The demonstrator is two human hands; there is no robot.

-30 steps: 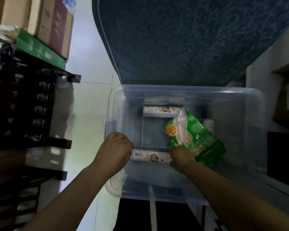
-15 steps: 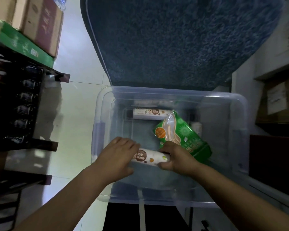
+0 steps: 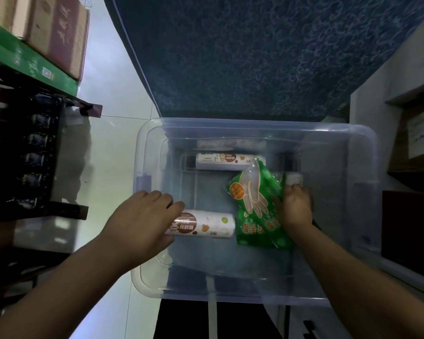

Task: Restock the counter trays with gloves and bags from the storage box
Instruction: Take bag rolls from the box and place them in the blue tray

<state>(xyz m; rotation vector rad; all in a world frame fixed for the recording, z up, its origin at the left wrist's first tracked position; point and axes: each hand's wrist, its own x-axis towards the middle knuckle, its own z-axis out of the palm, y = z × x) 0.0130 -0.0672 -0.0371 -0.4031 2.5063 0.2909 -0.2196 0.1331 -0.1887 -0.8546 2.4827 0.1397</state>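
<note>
Green plastic glove packet (image 3: 257, 204), at three o'clock in the clear plastic storage box (image 3: 367, 192), was gripped edgewise by the right hand (image 3: 294, 207) and might slip; the left hand (image 3: 142, 221) clasped a white bag roll (image 3: 206, 225).

Shop storeroom — cardboard cartons (image 3: 56, 33) stacked on a dark bottle rack (image 3: 22, 152) — tiled floor (image 3: 113, 148).

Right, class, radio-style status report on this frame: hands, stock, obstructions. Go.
Left hand closed on near bag roll. Right hand gripping green glove pack. Both inside clear storage box; second roll at back. Nothing blocking lift-out.
</note>
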